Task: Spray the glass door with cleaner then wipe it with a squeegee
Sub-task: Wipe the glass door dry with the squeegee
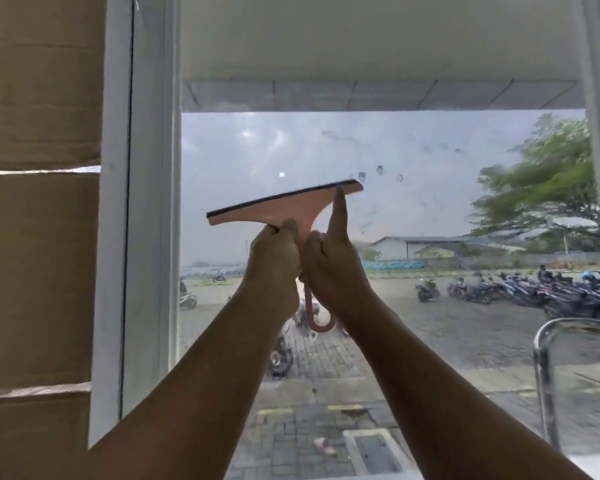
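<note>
Head view. Holds a pink squeegee (284, 206) up near the middle of the glass door (243, 150), black rubber edge uppermost and tilted, low toward 9 o'clock and high toward 3 o'clock. Grips the neck of the squeegee with the left hand (274, 258), fingers curled round it right under the wide head. Wraps the right hand (336, 268) round the handle just beside the left, at its 3 o'clock. Stretches the right index finger (338, 216) straight toward 12 o'clock and presses its tip against the back of the blade's high end. Leaves the hooked end (321, 325) of the handle poking out below the wrists at 6 o'clock. Reaches up with both bare forearms from 6 o'clock. Cannot tell for certain whether the rubber edge touches the pane. Carries wet smudges and drops (378, 171) on the glass, from 12 to 2 o'clock of the blade. Borders on a white door frame (146, 202) at 9 o'clock, with stacked cardboard boxes (39, 237) farther out the same way. Bears a curved chrome handle (548, 368) at 4 o'clock. Looks out through the pane on parked motorcycles (551, 296) at 3 o'clock, a green tree (541, 188) at 2 o'clock, a white canopy (361, 46) at 12 o'clock and grey paving at 6 o'clock.
</note>
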